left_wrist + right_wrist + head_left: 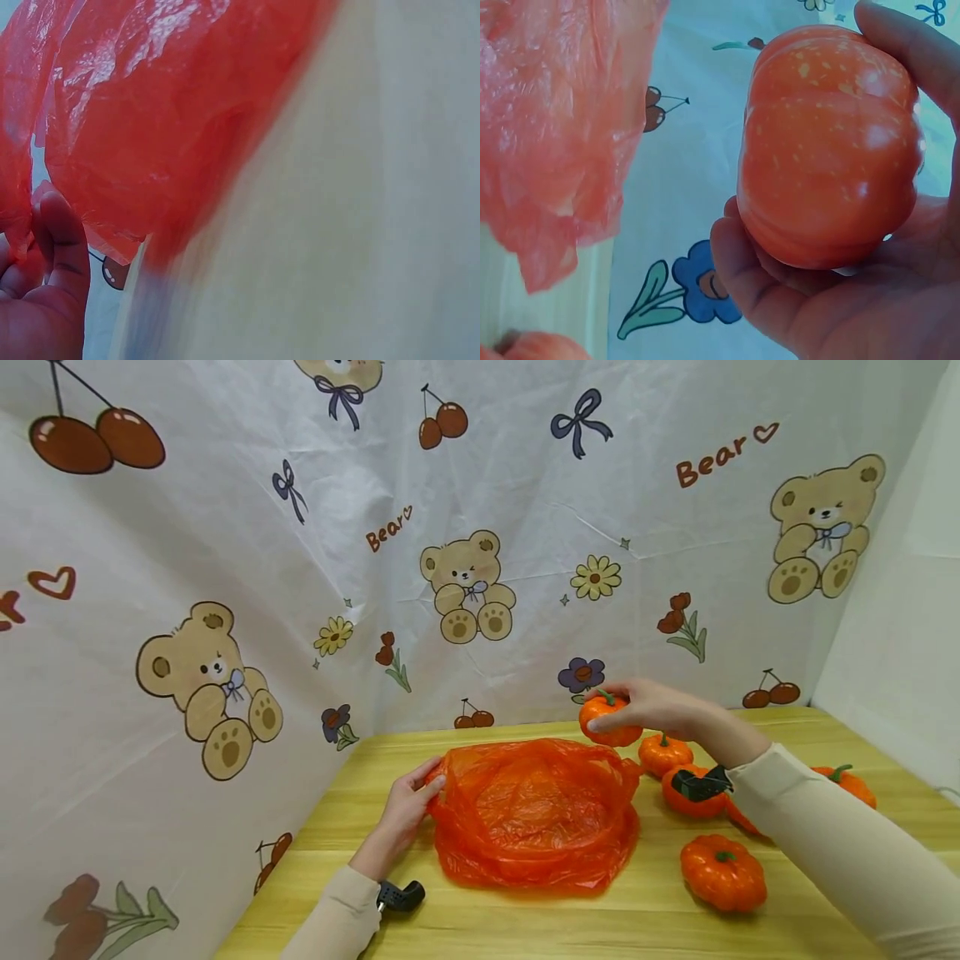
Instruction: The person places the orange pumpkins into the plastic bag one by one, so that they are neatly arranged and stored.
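A thin orange-red plastic bag (525,864) lies on the table with its wide mouth spread upward. Pinched at its left edge, the bag is held by the left hand (408,806); in the left wrist view that hand (52,277) has the film between thumb and fingers. The right hand (663,710) grips a small orange pumpkin (615,735) with a green stem, raised above the table beyond the bag's right rear rim. In the right wrist view, fingers and thumb wrap round the glossy, speckled pumpkin (829,150), apart from the bag (562,112).
Several more pumpkins stand right of the bag: one (723,872) near the front, one (663,754) behind, another (851,787) at far right, others partly covered by the right sleeve (825,827). A patterned cloth (510,677) hangs behind the wooden table (480,927).
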Available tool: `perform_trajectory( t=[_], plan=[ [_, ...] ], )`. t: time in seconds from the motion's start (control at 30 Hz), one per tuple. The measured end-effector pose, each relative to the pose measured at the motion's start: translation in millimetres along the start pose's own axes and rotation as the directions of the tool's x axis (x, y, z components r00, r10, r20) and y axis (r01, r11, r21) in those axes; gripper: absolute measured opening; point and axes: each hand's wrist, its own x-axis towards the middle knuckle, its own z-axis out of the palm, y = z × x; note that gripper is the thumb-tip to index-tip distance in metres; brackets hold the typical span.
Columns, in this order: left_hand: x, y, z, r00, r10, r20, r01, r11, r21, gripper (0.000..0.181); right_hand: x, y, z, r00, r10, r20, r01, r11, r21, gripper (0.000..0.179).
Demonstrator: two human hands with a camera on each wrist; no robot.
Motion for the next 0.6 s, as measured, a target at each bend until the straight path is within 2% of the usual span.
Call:
perform_trajectory(
  t=[0.13,0.3,0.6],
  plan=[
    [0.8,-1.2,1.0,1.000,-0.002,0.008,0.003,1.000,-0.004,0.055,11.9,-1,6,1.000,0.009,0.015,-0.010,1.000,0.024,0.068],
    [1.2,-2.8,0.9,1.000,-0.006,-0.001,0.006,1.000,-0.008,0.055,27.2,-5,14,1.000,0.008,-0.005,-0.008,1.000,0.007,0.070],
    [1.5,-1.1,0.8,1.000,-0.008,-0.007,0.008,1.000,-0.011,0.054,59.1,-15,34,1.000,-0.009,0.028,0.008,1.000,0.019,0.058]
  ],
)
